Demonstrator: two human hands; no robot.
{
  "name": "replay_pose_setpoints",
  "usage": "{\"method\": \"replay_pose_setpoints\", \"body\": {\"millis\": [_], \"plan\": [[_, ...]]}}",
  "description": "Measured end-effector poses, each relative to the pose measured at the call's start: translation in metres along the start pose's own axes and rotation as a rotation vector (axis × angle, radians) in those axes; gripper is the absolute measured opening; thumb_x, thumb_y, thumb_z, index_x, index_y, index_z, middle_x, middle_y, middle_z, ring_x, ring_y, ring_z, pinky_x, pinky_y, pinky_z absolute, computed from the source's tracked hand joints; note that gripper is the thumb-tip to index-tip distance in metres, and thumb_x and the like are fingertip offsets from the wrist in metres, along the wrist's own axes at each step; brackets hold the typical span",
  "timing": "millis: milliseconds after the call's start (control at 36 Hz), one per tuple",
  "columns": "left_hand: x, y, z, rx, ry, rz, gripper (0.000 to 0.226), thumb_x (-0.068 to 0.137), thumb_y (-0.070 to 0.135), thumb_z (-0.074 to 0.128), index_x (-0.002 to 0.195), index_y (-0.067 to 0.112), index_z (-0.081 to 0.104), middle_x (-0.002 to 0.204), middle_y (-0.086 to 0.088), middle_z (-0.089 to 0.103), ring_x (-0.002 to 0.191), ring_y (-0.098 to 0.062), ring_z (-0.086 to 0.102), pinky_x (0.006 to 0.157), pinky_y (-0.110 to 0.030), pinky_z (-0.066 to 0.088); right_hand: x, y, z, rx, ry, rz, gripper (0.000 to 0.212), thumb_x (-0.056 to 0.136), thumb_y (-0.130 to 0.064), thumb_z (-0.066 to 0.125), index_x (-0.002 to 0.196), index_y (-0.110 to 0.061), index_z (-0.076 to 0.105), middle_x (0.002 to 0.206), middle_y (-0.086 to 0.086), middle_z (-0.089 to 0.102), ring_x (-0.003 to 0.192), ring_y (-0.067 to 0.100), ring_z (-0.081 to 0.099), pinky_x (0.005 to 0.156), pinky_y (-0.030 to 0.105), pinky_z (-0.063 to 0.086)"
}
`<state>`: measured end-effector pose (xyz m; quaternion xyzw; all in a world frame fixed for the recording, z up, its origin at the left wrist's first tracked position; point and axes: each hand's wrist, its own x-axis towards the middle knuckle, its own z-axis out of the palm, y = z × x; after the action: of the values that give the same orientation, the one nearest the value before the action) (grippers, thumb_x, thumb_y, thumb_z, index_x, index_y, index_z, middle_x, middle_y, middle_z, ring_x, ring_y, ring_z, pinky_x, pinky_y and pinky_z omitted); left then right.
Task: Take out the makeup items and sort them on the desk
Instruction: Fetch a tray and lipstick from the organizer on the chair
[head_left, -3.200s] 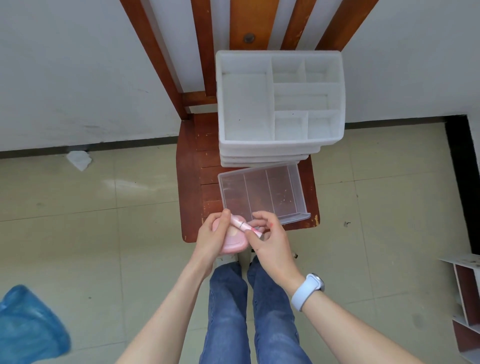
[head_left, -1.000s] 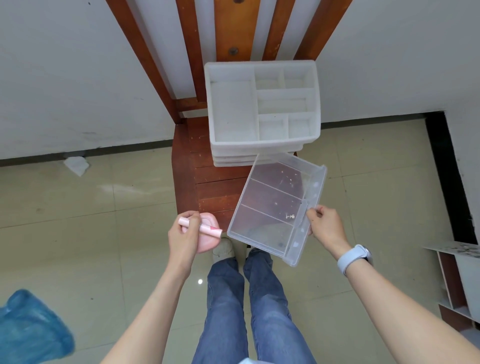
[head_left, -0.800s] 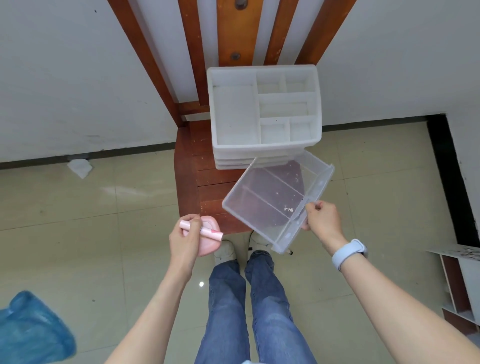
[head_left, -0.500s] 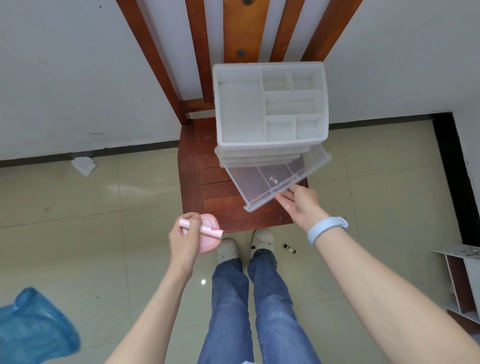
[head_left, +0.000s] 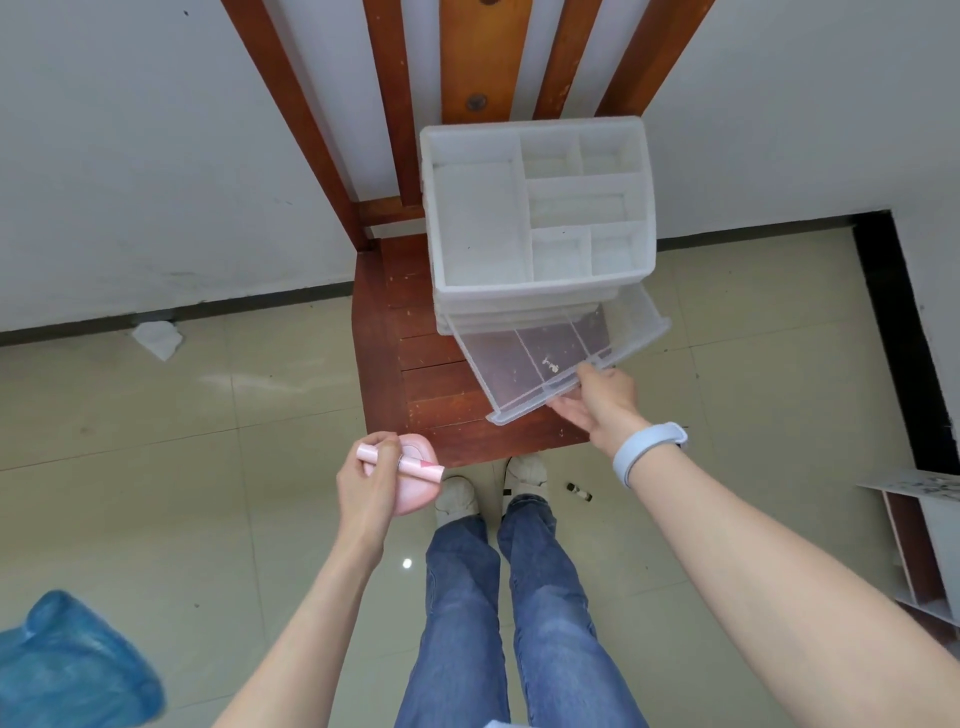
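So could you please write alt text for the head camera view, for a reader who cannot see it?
A person's right hand holds the front edge of a clear plastic drawer set crookedly in a white makeup organizer on a wooden chair. The left hand grips a pink tube and a pink compact.

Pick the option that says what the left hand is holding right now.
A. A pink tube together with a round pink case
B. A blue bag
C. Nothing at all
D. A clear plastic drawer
A: the left hand grips a pink tube across a round pink case, while the clear drawer is with the right hand at the white organizer.
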<state>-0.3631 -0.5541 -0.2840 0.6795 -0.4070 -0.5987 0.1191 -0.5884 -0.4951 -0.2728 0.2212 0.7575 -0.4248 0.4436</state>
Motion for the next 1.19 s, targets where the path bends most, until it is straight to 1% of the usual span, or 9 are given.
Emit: {"method": "replay_pose_setpoints", "body": {"millis": [167, 333, 472, 611, 694, 806, 972, 1083, 1194], "plan": [[0.001, 0.002, 0.002, -0.004, -0.005, -0.012, 0.014, 0.091, 0.019, 0.051, 0.087, 0.027, 0.062, 0.091, 0.009, 0.061, 0.086, -0.006, 0.056, 0.069, -0.021, 0.042, -0.008, 0.014, 0.013, 0.233, -0.049, 0.111, 0.033, 0.097, -0.007, 0.046, 0.130, -0.002, 0.045, 0.120, 0.025, 0.058, 0.072, 0.026, 0.068, 0.076, 0.033, 0.058], [0.001, 0.001, -0.002, 0.000, -0.003, -0.016, 0.013, 0.091, 0.020, 0.050, 0.088, 0.027, 0.061, 0.093, 0.009, 0.061, 0.088, -0.007, 0.056, 0.070, -0.021, 0.042, -0.014, -0.011, 0.045, 0.393, -0.157, 0.061, 0.027, 0.097, -0.003, 0.042, 0.123, 0.002, 0.045, 0.117, 0.026, 0.059, 0.091, 0.032, 0.066, 0.088, 0.037, 0.054], [0.001, -0.001, -0.007, -0.005, 0.005, -0.015, 0.013, 0.091, 0.019, 0.050, 0.088, 0.025, 0.061, 0.093, 0.008, 0.061, 0.089, -0.008, 0.056, 0.069, -0.021, 0.042, -0.004, -0.036, 0.054, 0.498, -0.277, -0.018, 0.044, 0.095, 0.006, 0.039, 0.137, -0.008, 0.038, 0.127, 0.012, 0.055, 0.122, 0.027, 0.050, 0.092, 0.042, 0.047], [0.002, -0.005, -0.007, 0.021, 0.001, -0.018, 0.012, 0.091, 0.020, 0.051, 0.088, 0.026, 0.062, 0.094, 0.007, 0.061, 0.090, -0.011, 0.056, 0.069, -0.022, 0.042, 0.006, -0.035, 0.042, 0.468, -0.391, -0.020, 0.052, 0.095, 0.004, 0.040, 0.144, -0.012, 0.029, 0.132, 0.007, 0.053, 0.133, 0.026, 0.039, 0.100, 0.044, 0.040], [0.001, -0.007, -0.003, 0.046, -0.014, -0.004, 0.013, 0.091, 0.020, 0.051, 0.089, 0.026, 0.062, 0.094, 0.007, 0.061, 0.090, -0.010, 0.056, 0.069, -0.022, 0.042, 0.009, -0.022, 0.027, 0.358, -0.399, -0.041, 0.050, 0.097, -0.002, 0.036, 0.146, -0.009, 0.025, 0.137, 0.011, 0.049, 0.124, 0.029, 0.048, 0.098, 0.042, 0.043], [-0.004, -0.013, 0.010, 0.093, -0.054, -0.003, 0.012, 0.091, 0.019, 0.050, 0.090, 0.025, 0.060, 0.094, 0.007, 0.060, 0.088, -0.010, 0.055, 0.067, -0.021, 0.041, 0.013, 0.013, -0.008, 0.134, -0.342, -0.043, 0.041, 0.097, -0.004, 0.033, 0.138, -0.007, 0.038, 0.126, 0.014, 0.057, 0.104, 0.025, 0.059, 0.090, 0.036, 0.047], [-0.022, -0.035, 0.041, 0.160, -0.183, -0.032, 0.015, 0.092, 0.016, 0.048, 0.101, 0.020, 0.058, 0.097, 0.002, 0.061, 0.093, -0.014, 0.056, 0.068, -0.021, 0.042, 0.022, 0.093, -0.091, 0.033, -0.205, 0.088, 0.031, 0.101, -0.010, 0.035, 0.128, -0.004, 0.046, 0.105, 0.012, 0.063, 0.098, 0.029, 0.059, 0.082, 0.035, 0.050], [-0.042, -0.061, 0.068, 0.167, -0.267, -0.091, 0.035, 0.079, 0.025, 0.053, 0.112, 0.015, 0.057, 0.096, 0.002, 0.062, 0.088, -0.009, 0.057, 0.065, -0.019, 0.042, 0.036, 0.154, -0.152, -0.068, -0.112, 0.151, 0.029, 0.100, -0.010, 0.036, 0.125, -0.004, 0.048, 0.113, 0.017, 0.061, 0.096, 0.029, 0.060, 0.085, 0.036, 0.049], [-0.050, -0.108, 0.103, 0.213, -0.318, -0.136, 0.040, 0.079, 0.024, 0.052, 0.116, 0.012, 0.055, 0.093, 0.001, 0.063, 0.084, -0.009, 0.057, 0.064, -0.021, 0.044, 0.060, 0.211, -0.196, -0.221, -0.045, 0.116, 0.025, 0.096, -0.003, 0.037, 0.117, -0.009, 0.049, 0.100, 0.015, 0.059, 0.071, 0.018, 0.058, 0.062, 0.022, 0.051]]}}
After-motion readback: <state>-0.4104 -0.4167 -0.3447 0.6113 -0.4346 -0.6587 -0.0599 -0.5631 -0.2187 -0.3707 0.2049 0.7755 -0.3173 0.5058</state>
